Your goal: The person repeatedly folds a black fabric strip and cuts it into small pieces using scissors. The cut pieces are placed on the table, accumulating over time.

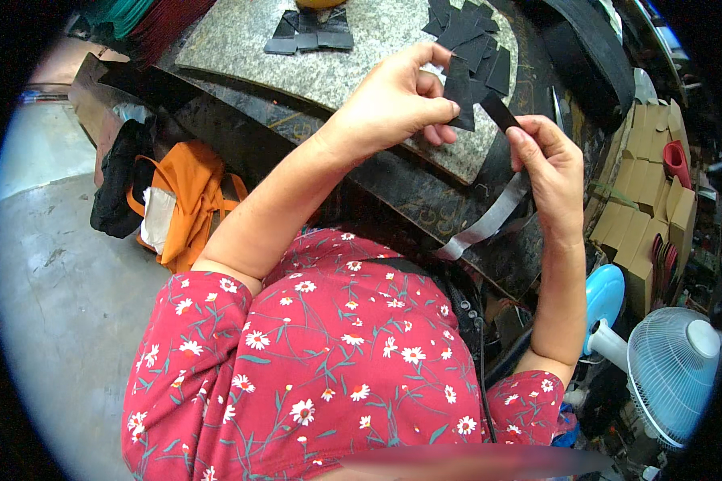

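Landmark = speckled stone slab (241,48) on the dark workbench (425,192).

Nearest the camera: red floral sleeves, both forearms raised over the near edge of the slab.

Right hand (549,172): closed, thumb and fingers pinching a long black strip (501,112) at its top end, just off the slab's near-right corner. The strip hangs toward the body; its lower length shows a shiny grey face (489,220), below the slab's near edge.

Left hand (397,100): closed, fingertips pinching a small black cut piece (459,90), over the near-right part of the slab. The piece sits just beside the strip's top end; whether they touch, can't tell.

On the slab, far right: loose pile of black cut pieces (469,32). Far middle: neat row of black rectangles (313,36).

Left of the slab, on the concrete floor: orange bag (188,200) with black cloth (120,176) beside it.

Right of the slab: stacked cardboard boxes (642,208). Nearer than those, a white and blue fan (670,373).
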The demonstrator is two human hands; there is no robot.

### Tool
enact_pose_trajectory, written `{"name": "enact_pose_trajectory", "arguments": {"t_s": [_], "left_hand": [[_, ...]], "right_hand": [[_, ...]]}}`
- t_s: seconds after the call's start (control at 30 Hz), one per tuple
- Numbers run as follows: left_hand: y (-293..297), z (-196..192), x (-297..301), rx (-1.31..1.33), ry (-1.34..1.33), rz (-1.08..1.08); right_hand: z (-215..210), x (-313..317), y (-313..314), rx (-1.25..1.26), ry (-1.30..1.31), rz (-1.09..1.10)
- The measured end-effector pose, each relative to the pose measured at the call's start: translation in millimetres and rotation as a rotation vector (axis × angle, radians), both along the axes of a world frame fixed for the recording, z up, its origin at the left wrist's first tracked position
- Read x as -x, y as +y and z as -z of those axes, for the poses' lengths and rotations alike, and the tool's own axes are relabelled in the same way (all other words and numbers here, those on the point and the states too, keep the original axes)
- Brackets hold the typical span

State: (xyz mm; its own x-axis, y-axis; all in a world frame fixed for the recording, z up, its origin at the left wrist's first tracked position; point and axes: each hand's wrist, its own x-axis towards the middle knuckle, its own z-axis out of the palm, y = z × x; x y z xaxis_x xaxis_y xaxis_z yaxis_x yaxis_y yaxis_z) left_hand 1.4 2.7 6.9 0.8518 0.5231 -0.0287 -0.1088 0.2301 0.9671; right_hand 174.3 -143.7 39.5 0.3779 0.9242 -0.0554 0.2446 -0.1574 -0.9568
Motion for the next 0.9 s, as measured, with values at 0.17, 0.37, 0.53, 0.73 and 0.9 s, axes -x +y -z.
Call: {"name": "enact_pose_trajectory", "arguments": {"t_s": [0.17, 0.37, 0.53, 0.73, 0.9], "left_hand": [[-12.3, -2.6, 0.3, 0.032, -0.082, -0.02], [-6.2, 1.7, 0.1, -0.012, -0.012, 0.134], [-10.2, 4.3, -0.5, 0.06, -0.034, 0.144], [-7.8, 3.4, 1.5, 0.077, 0.021, 0.196], [-8.9, 4.6, 1.1, 0.099, -0.031, 0.169]], "right_hand": [[-6.1, 0.1, 0.5, 0.114, 0.018, -0.084], [-8.1, 0.7, 8.5, 0.193, -0.164, -0.201], [-9.7, -5.5, 15.0, 0.217, -0.32, -0.35], [-9.4, -8.7, 17.2, 0.259, -0.218, -0.403], [-6.2, -7.7, 18.2, 0.267, -0.104, -0.373]]}}
